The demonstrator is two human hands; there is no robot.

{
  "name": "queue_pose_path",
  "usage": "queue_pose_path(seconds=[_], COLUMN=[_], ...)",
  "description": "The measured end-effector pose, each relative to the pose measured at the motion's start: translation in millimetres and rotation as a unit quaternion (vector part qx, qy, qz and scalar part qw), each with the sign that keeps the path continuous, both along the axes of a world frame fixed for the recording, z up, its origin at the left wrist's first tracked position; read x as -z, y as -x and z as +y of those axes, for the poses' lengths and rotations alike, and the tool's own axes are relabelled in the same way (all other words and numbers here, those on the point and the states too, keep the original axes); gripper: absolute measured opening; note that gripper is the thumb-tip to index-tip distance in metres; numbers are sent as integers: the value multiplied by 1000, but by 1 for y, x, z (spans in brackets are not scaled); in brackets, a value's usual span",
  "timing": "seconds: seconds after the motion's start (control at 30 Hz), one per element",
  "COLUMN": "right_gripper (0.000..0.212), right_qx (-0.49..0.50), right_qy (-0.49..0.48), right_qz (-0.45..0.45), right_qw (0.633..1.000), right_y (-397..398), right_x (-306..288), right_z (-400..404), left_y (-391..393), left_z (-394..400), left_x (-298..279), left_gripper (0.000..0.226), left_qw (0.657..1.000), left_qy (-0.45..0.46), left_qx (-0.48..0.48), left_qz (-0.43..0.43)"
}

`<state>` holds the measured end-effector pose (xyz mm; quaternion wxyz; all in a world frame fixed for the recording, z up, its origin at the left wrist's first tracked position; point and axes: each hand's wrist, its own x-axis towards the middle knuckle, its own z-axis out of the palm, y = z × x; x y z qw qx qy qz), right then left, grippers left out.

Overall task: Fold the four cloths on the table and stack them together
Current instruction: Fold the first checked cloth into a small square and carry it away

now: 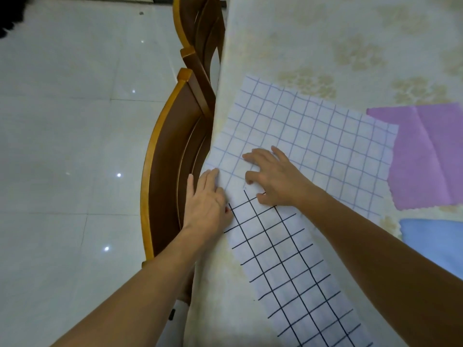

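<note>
While both hands were parked at the near-left corner of the blue-grid cloth (300,136), nothing on the tabletop (350,33) had actually been folded yet, far as I could tell. Left hand (208,196) lay flat with straight fingers along the tabletop edge, touching the cloth's corner, grip wide and holding nothing. Right hand (273,176) was just beside it, fingers spread and pressing down on the cloth, also not pinching anything. The blue-grid cloth ran away from the hands, up and to the right, so most of it sat beyond the right hand. A black-grid cloth (300,276) lay nearer the person, its far end tucked right under the right palm, long axis running back toward the body. The purple cloth (426,156) and blue cloth (436,241) sat off to the right, well apart from the left hand. My guess: the left hand's nearer the corner for the first fold. Chairs (170,156) were tucked in on the left.
</note>
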<state>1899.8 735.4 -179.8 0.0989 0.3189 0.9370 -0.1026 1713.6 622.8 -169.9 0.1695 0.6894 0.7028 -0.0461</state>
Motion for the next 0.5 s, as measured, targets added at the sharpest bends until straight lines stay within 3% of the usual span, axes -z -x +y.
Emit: queue_pose_path(seconds=[0.17, 0.3, 0.4, 0.5], right_gripper=[41, 26, 10, 8], right_qx=[-18, -26, -32, -47], right_qy=[22, 21, 6, -20], right_qz=[2, 0, 0, 18], right_qw=[1000, 999, 999, 999], right_y=[3, 6, 8, 5], right_x=[-2, -3, -5, -7], right_z=[3, 4, 3, 1], left_y=[6, 12, 13, 16], left_z=[-4, -8, -8, -4], left_x=[4, 3, 0, -1], left_gripper=[21, 18, 21, 29], left_qw=[997, 992, 992, 995], left_qy=[-65, -109, -104, -73], left_qx=[37, 58, 69, 58], left_qz=[-4, -7, 10, 26])
